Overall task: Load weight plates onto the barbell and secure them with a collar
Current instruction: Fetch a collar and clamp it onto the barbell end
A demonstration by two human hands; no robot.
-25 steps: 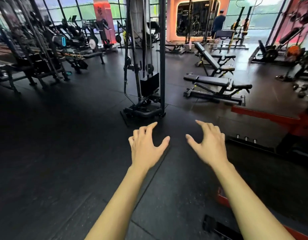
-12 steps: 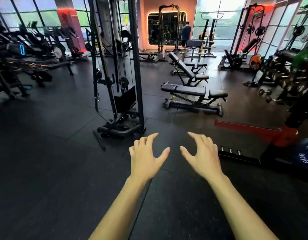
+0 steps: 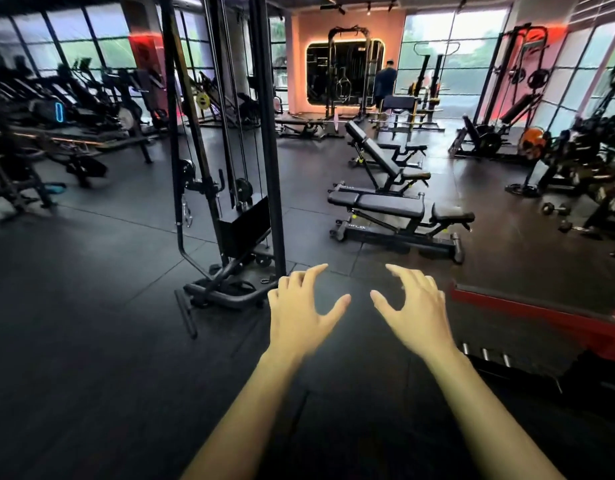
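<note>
Both hands out in front over the black rubber floor (image 3: 91, 341), nothing held: left hand (image 3: 299, 313) with fingers spread and lightly bent, right hand (image 3: 415, 315) the same, thumbs pointing toward each other with a gap between. Each grip open and empty

Compared with a second ago, view swung rightward and lifted: cable machine (image 3: 236, 202) now left of centre rather than dead ahead, flat bench (image 3: 399, 213) and incline bench (image 3: 378, 157) nearer the middle, red frame (image 3: 527, 306) at the right edge larger in view. Hands in much the same pose throughout, no contact made with anything

No barbell, plate for loading, or collar clearly identifiable here; round plates visible only far off on racks at the right, orange plate (image 3: 532, 143) among them, too distant and blurred to say more. Short row of metal pegs (image 3: 486, 353) beside the red frame, purpose unclear

Judged from this: task not yet started, turning toward the right side where the plates probably wait; first need is finding bar and plates
</note>
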